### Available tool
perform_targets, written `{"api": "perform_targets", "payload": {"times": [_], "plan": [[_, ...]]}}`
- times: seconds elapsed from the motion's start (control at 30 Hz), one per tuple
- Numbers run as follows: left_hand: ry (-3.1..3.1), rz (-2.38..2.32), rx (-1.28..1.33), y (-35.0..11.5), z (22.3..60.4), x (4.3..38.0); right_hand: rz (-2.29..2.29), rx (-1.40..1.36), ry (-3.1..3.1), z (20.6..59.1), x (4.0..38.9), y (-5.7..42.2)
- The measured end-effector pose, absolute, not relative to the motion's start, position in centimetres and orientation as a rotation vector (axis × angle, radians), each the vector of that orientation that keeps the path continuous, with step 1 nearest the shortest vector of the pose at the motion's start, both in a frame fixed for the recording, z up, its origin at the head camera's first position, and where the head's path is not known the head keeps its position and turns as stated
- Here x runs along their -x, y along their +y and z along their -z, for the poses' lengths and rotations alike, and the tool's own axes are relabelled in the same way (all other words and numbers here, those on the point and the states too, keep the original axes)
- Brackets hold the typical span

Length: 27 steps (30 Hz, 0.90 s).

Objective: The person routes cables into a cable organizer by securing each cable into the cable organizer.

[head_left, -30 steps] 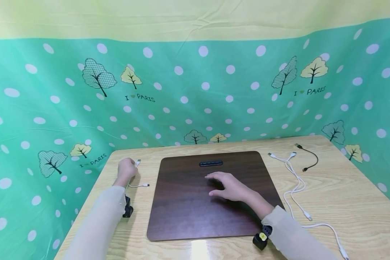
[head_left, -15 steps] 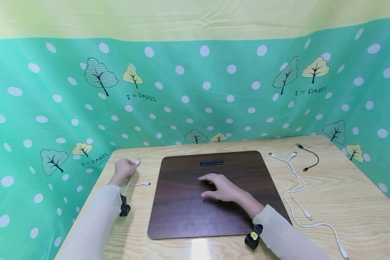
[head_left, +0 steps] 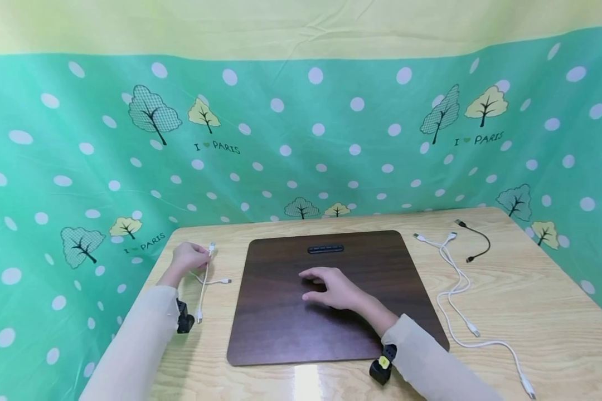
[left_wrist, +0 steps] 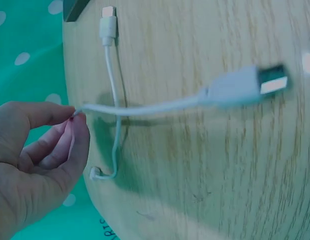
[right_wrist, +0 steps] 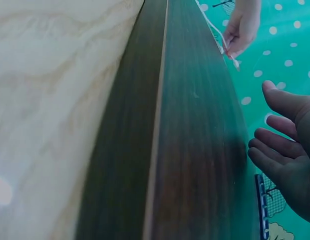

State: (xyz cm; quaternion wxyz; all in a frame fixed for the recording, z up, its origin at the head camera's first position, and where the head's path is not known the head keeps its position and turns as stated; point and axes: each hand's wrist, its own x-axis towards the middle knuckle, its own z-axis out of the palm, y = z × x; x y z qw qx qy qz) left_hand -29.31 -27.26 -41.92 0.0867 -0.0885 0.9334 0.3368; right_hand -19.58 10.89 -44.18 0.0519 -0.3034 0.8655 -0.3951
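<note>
My left hand (head_left: 188, 257), at the table's left side, pinches a short white USB cable (left_wrist: 160, 107) between thumb and fingertips. One plug of it (head_left: 212, 249) sticks up past the fingers; the other plug (left_wrist: 240, 87) dangles toward the wrist, blurred in the left wrist view. A second white cable (left_wrist: 112, 82) lies on the table beneath, crossed by the held one. Over the dark brown board (head_left: 281, 334) my right hand (head_left: 331, 287) hovers, fingers gently bent, thumb apart, holding nothing in the right wrist view.
The board has a dark slot (head_left: 325, 249) near its far edge. Long white cables (head_left: 459, 278) lie looped and crossed to its right, beside a short black cable (head_left: 484, 236). A green dotted curtain (head_left: 261, 145) hangs behind the wooden table (head_left: 532, 295).
The left hand has drifted slightly left, lifting its white cable so that a plug now hangs near the wrist. The right hand has slid left above the board, still holding nothing.
</note>
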Motion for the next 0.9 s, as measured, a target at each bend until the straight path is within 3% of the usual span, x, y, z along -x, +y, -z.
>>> {"api": "perform_targets", "payload": {"times": [0.9], "plan": [[2.350, -1.404, 0.099, -23.7, 38.6, 28.6, 1.416, 0.796, 2.463, 44.1, 19.5, 7.1]]}}
